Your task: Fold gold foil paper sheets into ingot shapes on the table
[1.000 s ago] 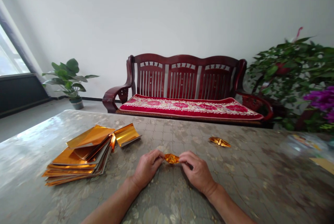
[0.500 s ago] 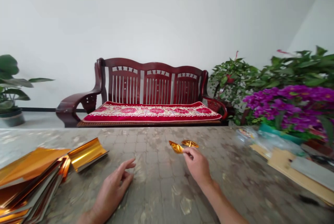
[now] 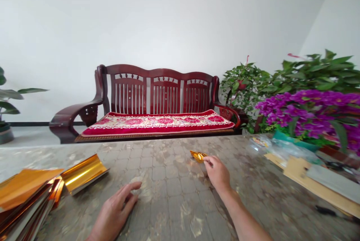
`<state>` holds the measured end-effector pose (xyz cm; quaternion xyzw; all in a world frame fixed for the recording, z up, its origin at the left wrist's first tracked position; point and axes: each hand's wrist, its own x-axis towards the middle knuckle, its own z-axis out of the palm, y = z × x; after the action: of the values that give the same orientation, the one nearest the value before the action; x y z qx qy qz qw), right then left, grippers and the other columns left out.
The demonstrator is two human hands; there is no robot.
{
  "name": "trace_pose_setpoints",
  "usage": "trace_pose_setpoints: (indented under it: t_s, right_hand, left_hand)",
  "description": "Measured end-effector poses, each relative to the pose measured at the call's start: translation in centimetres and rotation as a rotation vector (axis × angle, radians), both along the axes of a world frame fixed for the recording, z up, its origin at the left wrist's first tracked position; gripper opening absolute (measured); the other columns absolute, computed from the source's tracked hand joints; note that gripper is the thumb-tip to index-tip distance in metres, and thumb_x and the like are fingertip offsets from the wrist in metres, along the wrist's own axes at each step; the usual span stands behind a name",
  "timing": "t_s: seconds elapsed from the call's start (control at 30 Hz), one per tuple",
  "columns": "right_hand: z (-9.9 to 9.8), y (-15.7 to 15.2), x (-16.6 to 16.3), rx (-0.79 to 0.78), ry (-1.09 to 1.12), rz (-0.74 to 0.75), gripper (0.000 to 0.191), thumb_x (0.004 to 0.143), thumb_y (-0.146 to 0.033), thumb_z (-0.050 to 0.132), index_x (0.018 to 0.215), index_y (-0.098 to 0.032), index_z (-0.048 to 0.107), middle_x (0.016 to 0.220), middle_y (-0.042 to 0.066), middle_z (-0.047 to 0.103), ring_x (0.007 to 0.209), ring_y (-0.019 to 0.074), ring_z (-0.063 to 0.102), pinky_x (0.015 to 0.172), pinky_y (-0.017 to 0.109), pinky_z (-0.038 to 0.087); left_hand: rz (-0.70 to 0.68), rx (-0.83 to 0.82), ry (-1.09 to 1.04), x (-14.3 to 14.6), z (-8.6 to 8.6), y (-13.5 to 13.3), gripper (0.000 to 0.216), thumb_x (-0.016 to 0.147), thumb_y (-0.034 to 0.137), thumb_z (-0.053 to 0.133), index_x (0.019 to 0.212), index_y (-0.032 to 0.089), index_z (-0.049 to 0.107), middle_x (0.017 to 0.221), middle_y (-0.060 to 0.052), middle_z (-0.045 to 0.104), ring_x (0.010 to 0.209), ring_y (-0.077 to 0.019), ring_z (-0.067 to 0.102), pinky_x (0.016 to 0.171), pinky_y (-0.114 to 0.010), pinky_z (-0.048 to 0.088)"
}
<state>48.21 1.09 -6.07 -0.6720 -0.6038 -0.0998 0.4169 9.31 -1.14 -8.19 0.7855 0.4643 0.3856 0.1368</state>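
1. Broadly, a grey-brown tabletop [image 3: 157, 196], floral-patterned with a fine grid and a soft sheen, fronts a smooth pale wall [image 3: 168, 23].
2. Behind it stands a glossy dark-red slatted settee [image 3: 165, 96] with a flowered red mat [image 3: 157, 121].
3. Toward the tabletop's far edge, the right hand [image 3: 218, 173] pinches one end of a crinkled, pointed gold-foil piece [image 3: 197, 156].
4. The left hand [image 3: 116, 207] is relaxed, thumb apart from loosely bent fingers.
5. Leftward lie stacked shiny gold sheets [image 3: 30, 181] and one curled sheet [image 3: 84, 173].
6. Purple flowers [image 3: 312, 113] fill the right.
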Motion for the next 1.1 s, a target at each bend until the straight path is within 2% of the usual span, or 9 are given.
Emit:
trace_pose_setpoints:
  t_s: [0.3, 0.53, 0.83, 1.1]
  right_hand:
    - [-0.9, 0.6, 0.2, -0.012, 0.091, -0.001, 0.024, 0.080, -0.026, 0.053, 0.094, -0.025, 0.072, 0.096, 0.002, 0.072, 0.070, 0.0160, 0.066, 0.066, 0.027, 0.052]
    - [-1.5, 1.1, 0.7, 0.006, 0.153, 0.000, 0.026, 0.080, -0.027, 0.051, 0.096, -0.025, 0.072, 0.098, 0.003, 0.071, 0.073, 0.0162, 0.067, 0.072, 0.029, 0.054]
    - [-1.6, 1.3, 0.7, 0.020, 0.203, 0.000, 0.030, 0.079, -0.026, 0.051, 0.102, -0.022, 0.070, 0.102, 0.005, 0.070, 0.071, 0.0161, 0.067, 0.073, 0.031, 0.054]
    - [-1.6, 1.1, 0.5, -0.013, 0.212, -0.006, 0.030, 0.081, -0.028, 0.048, 0.099, -0.021, 0.071, 0.104, 0.007, 0.069, 0.080, 0.0184, 0.067, 0.079, 0.033, 0.053]
  left_hand:
    - [-0.004, 0.059, 0.015, 0.2, 0.7, -0.1, 0.021, 0.089, 0.035, 0.055, 0.103, 0.031, 0.070, 0.093, 0.003, 0.075, 0.079, -0.0150, 0.073, 0.074, -0.020, 0.059]
    - [-0.018, 0.039, 0.030, 0.0, 0.3, -0.1, 0.021, 0.091, 0.034, 0.054, 0.105, 0.032, 0.069, 0.099, 0.003, 0.074, 0.086, -0.0153, 0.073, 0.077, -0.020, 0.058]
    - [-0.020, -0.003, 0.057, -0.2, 0.0, 0.0, 0.021, 0.092, 0.034, 0.053, 0.108, 0.032, 0.067, 0.101, 0.003, 0.073, 0.089, -0.0158, 0.072, 0.079, -0.021, 0.057]
    - [-0.034, 0.000, 0.070, -0.2, -0.2, 0.1, 0.020, 0.094, 0.033, 0.051, 0.108, 0.031, 0.066, 0.101, 0.003, 0.073, 0.090, -0.0152, 0.071, 0.080, -0.020, 0.056]
